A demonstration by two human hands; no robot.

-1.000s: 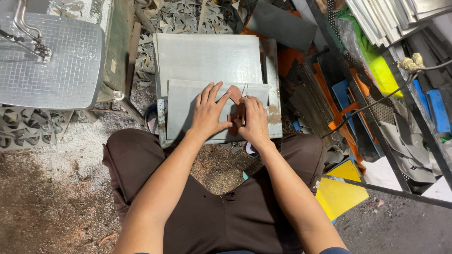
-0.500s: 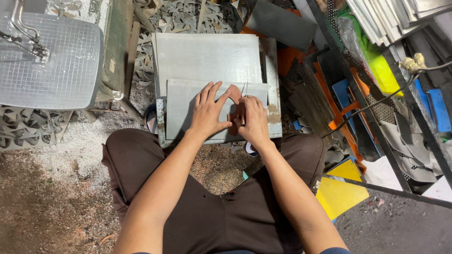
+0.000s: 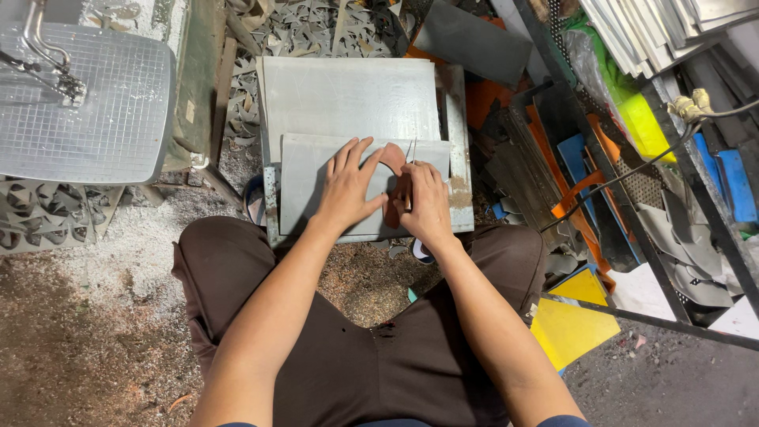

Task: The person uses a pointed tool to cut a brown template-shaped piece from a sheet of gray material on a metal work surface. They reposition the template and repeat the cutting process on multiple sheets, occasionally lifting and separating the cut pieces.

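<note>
Left hand [image 3: 348, 190]: fingers spread wide, palm pressed flat on the brown curved template [image 3: 393, 186] and the grey sheet [image 3: 304, 186] under it. Holds nothing; it pins.

Right hand [image 3: 423, 202]: fingers drawn in narrow around a thin metal scriber [image 3: 412, 154], tip at the template's right-hand edge, near the sheet's far edge.

Change over the last second: little. Both hands sit in the same places as before; the left fingers look a touch more spread, and the scriber is in about the same spot on the curve. Judgement: marking along the template is under way at a slow pace, with no lift or re-seat of the template.

Template lies on the upper grey sheet, right of its middle. That sheet rests on a larger grey sheet [image 3: 348, 95], both on a low metal stand [image 3: 457, 103] in front of the knees.

Surroundings: floor [image 3: 95, 316] covered in pale shavings and grit. Perforated metal stool top [image 3: 87, 103] off the stand's left edge, cut-out scrap [image 3: 47, 221] below it. Right of the stand, orange, blue and yellow sheet offcuts [image 3: 573, 328], then a dark rack [image 3: 632, 47] with stacked pale strips.
</note>
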